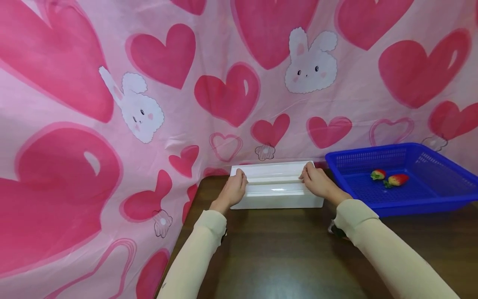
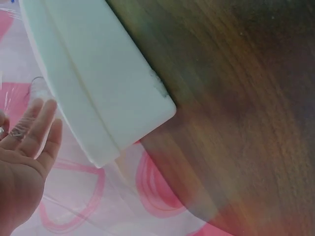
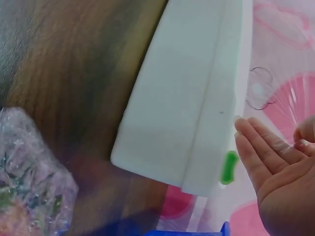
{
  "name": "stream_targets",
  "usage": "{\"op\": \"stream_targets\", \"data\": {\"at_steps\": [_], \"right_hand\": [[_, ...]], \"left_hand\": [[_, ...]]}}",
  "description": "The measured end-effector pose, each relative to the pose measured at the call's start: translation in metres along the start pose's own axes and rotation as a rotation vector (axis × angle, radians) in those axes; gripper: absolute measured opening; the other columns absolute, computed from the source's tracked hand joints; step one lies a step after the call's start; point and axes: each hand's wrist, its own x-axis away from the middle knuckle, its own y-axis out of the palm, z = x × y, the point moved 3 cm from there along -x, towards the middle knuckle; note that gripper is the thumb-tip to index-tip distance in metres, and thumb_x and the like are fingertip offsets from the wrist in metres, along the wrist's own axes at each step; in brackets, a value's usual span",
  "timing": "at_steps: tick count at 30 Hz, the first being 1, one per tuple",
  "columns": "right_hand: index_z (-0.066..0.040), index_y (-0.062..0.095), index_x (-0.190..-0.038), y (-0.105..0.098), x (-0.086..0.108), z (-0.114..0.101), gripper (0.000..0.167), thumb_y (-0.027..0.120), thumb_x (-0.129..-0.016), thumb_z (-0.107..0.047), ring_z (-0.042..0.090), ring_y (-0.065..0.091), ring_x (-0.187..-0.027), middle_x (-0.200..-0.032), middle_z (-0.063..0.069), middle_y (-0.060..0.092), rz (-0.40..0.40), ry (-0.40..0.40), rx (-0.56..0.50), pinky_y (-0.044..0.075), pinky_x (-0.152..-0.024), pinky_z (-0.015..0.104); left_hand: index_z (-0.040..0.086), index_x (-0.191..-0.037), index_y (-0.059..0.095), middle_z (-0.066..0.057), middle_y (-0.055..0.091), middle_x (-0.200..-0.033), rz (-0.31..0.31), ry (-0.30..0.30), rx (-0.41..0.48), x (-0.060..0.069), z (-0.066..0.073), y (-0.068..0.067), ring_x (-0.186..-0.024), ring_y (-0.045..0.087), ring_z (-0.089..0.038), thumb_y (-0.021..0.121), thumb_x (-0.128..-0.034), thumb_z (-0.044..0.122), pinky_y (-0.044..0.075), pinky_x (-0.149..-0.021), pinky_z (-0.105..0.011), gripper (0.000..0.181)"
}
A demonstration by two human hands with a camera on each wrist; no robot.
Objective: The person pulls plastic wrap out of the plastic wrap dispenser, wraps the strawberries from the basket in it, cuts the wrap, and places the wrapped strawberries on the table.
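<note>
Clear film point(image 3: 293, 105) seems to be what my left hand point(image 1: 233, 189) and right hand point(image 1: 316, 181) each pinch between thumb and forefinger, the other fingers extended. I judge a level, even pull best here, equal tension on both sides, so that it neither wrinkles nor folds onto itself. Beside the fingers, the long white box point(image 1: 276, 202) rests near the far edge of the tabletop point(image 1: 284, 253); its wall is smooth with a seam running lengthwise, its inside glossy, and a bright green piece point(image 3: 229, 167) shows near one end. To its right, a blue basket point(image 1: 429, 205) holds two strawberries point(image 1: 398, 180); a film-wrapped bundle point(image 3: 34, 182) lies by the right sleeve.
</note>
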Motion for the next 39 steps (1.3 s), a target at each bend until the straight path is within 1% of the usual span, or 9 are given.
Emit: {"op": "stream_targets", "data": {"at_steps": [8, 11, 15, 19, 23, 28, 34, 37, 39], "right_hand": [[0.001, 0.053, -0.094, -0.016, 0.003, -0.011, 0.014, 0.043, -0.103, -0.001, 0.037, 0.073, -0.097, -0.103, 0.021, 0.075, -0.045, -0.034, -0.035, 0.055, -0.082, 0.05], [0.001, 0.052, -0.094, -0.022, 0.005, -0.017, 0.013, 0.043, -0.104, -0.001, 0.038, 0.073, -0.099, -0.104, 0.022, 0.075, -0.056, -0.057, -0.044, 0.055, -0.079, 0.046], [0.0, 0.051, -0.094, -0.032, 0.012, -0.029, 0.013, 0.044, -0.105, -0.003, 0.039, 0.073, -0.101, -0.107, 0.023, 0.074, -0.069, -0.066, -0.057, 0.051, -0.072, 0.037], [-0.004, 0.05, -0.093, -0.045, 0.022, -0.043, 0.015, 0.045, -0.107, -0.005, 0.04, 0.072, -0.103, -0.108, 0.021, 0.075, -0.057, -0.09, -0.037, 0.051, -0.074, 0.041], [-0.008, 0.048, -0.091, -0.054, 0.031, -0.057, 0.016, 0.047, -0.107, -0.007, 0.039, 0.07, -0.108, -0.11, 0.018, 0.075, -0.027, -0.123, -0.019, 0.049, -0.077, 0.045], [-0.009, 0.047, -0.094, -0.065, 0.042, -0.073, 0.014, 0.048, -0.107, -0.009, 0.037, 0.069, -0.109, -0.112, 0.017, 0.075, -0.013, -0.152, -0.004, 0.044, -0.074, 0.041], [-0.01, 0.048, -0.097, -0.081, 0.058, -0.095, 0.012, 0.047, -0.108, -0.012, 0.035, 0.068, -0.113, -0.114, 0.012, 0.076, 0.006, -0.179, 0.011, 0.046, -0.077, 0.039], [-0.012, 0.048, -0.098, -0.084, 0.068, -0.105, 0.01, 0.048, -0.108, -0.013, 0.034, 0.068, -0.114, -0.117, 0.012, 0.075, 0.009, -0.183, 0.005, 0.044, -0.072, 0.032], [-0.013, 0.049, -0.099, -0.086, 0.075, -0.112, 0.008, 0.049, -0.108, -0.012, 0.032, 0.07, -0.105, -0.119, 0.013, 0.074, 0.004, -0.18, -0.002, 0.042, -0.065, 0.029]], "left_hand": [[0.008, -0.105, 0.05, -0.007, 0.071, -0.094, 0.047, 0.05, 0.014, 0.006, 0.005, -0.013, -0.078, 0.063, -0.019, 0.046, -0.1083, 0.015, 0.051, -0.073, -0.037, 0.009], [0.008, -0.105, 0.051, -0.009, 0.072, -0.096, 0.062, 0.079, 0.03, 0.012, 0.007, -0.019, -0.078, 0.062, -0.02, 0.047, -0.108, 0.014, 0.05, -0.073, -0.037, 0.008], [0.007, -0.106, 0.05, -0.012, 0.073, -0.102, 0.076, 0.127, 0.078, 0.022, 0.013, -0.028, -0.089, 0.068, -0.022, 0.048, -0.1085, 0.014, 0.053, -0.078, -0.039, 0.008], [0.006, -0.106, 0.051, -0.009, 0.074, -0.102, 0.127, 0.188, 0.093, 0.033, 0.021, -0.041, -0.096, 0.071, -0.023, 0.049, -0.1084, 0.014, 0.055, -0.082, -0.04, 0.009], [0.005, -0.107, 0.053, -0.009, 0.075, -0.101, 0.182, 0.23, 0.084, 0.044, 0.03, -0.055, -0.092, 0.072, -0.024, 0.051, -0.1075, 0.013, 0.056, -0.079, -0.04, 0.009], [0.005, -0.107, 0.054, -0.009, 0.076, -0.101, 0.215, 0.256, 0.079, 0.057, 0.042, -0.071, -0.091, 0.072, -0.025, 0.054, -0.1062, 0.013, 0.055, -0.078, -0.039, 0.008], [0.004, -0.106, 0.056, -0.007, 0.076, -0.099, 0.277, 0.3, 0.087, 0.074, 0.056, -0.089, -0.078, 0.069, -0.02, 0.057, -0.1042, 0.01, 0.054, -0.07, -0.036, 0.006], [0.005, -0.106, 0.058, -0.005, 0.076, -0.097, 0.295, 0.305, 0.076, 0.087, 0.061, -0.096, -0.072, 0.065, -0.016, 0.06, -0.1026, 0.009, 0.052, -0.067, -0.033, 0.006], [0.005, -0.106, 0.059, -0.005, 0.075, -0.093, 0.302, 0.3, 0.069, 0.095, 0.064, -0.101, -0.069, 0.06, -0.014, 0.062, -0.1011, 0.008, 0.051, -0.066, -0.032, 0.007]]}}
